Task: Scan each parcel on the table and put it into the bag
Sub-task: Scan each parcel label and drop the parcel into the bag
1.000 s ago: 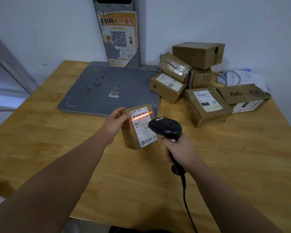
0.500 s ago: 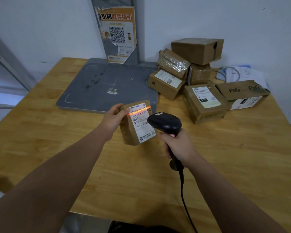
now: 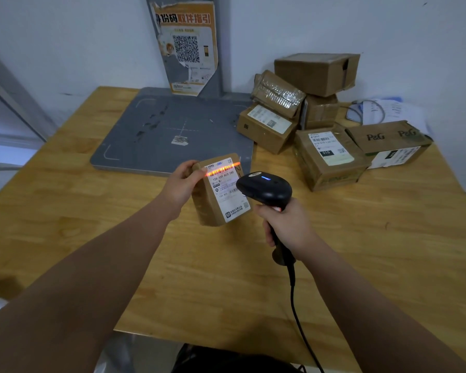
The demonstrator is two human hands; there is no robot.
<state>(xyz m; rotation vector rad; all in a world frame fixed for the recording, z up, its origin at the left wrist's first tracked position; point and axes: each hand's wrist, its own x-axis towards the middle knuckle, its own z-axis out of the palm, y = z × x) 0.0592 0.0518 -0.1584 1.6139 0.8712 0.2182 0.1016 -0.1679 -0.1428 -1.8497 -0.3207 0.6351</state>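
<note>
My left hand (image 3: 182,185) holds a small brown parcel (image 3: 207,208) upright above the wooden table (image 3: 65,211), its white label facing me. My right hand (image 3: 288,224) grips a black corded barcode scanner (image 3: 264,188) just right of the parcel. An orange scan line lies across the barcode at the label's top, and a blue light glows on the scanner's head. Several more cardboard parcels (image 3: 326,154) are piled at the table's back right. No bag is clearly in view.
A grey flat scale platform (image 3: 145,130) lies at the table's back, with a grey post and an orange QR poster (image 3: 186,47) behind it. Papers and a cable (image 3: 374,111) lie by the wall at far right. The scanner's cord (image 3: 296,313) runs off the front edge.
The parcel and scanner hold nearly the same pose under the scan line. A blue light now shows on the scanner's head. The view has shifted slightly.
</note>
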